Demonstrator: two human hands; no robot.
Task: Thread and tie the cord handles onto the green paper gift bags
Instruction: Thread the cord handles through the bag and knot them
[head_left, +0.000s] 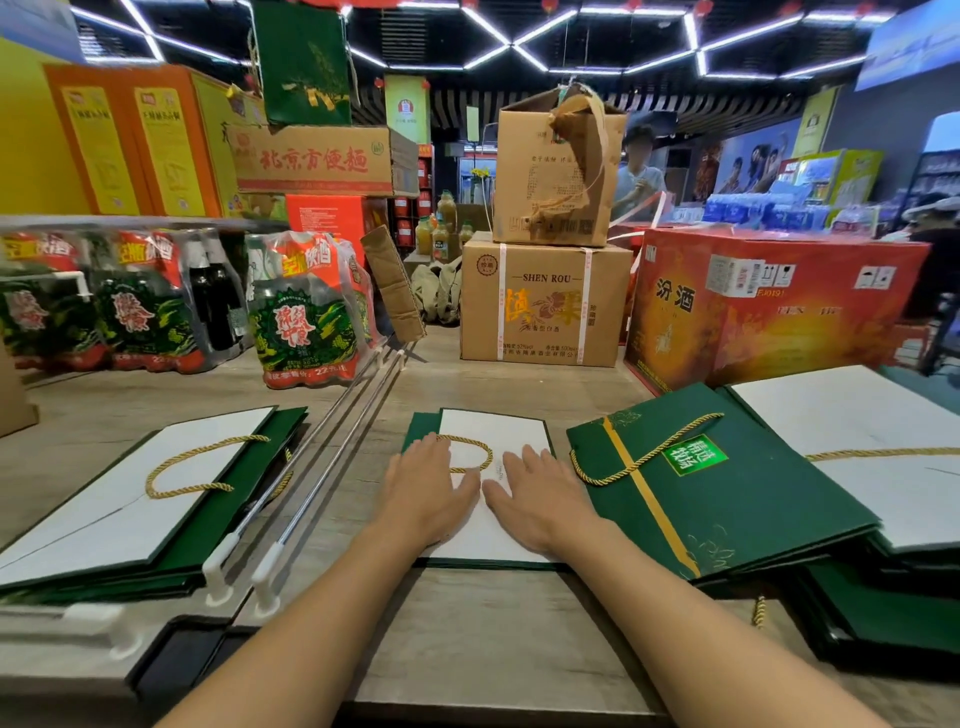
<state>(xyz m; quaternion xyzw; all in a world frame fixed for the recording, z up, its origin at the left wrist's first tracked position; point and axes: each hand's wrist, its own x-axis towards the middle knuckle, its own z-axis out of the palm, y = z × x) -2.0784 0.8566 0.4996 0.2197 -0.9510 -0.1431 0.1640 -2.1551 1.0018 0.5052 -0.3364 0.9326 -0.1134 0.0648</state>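
Observation:
A flattened green gift bag, white side up, lies in front of me on the wooden table. A gold cord handle loops across its top. My left hand and my right hand press flat on the bag side by side, fingers straight. The left fingertips cover one end of the cord loop. To the right a green bag with a gold stripe lies face up with its own gold cord. A stack of bags with a corded one on top lies on the left.
Two metal rods run diagonally between the left stack and the middle bag. More flat bags are piled at the far right. Cardboard boxes, a red carton and bottle packs line the back of the table.

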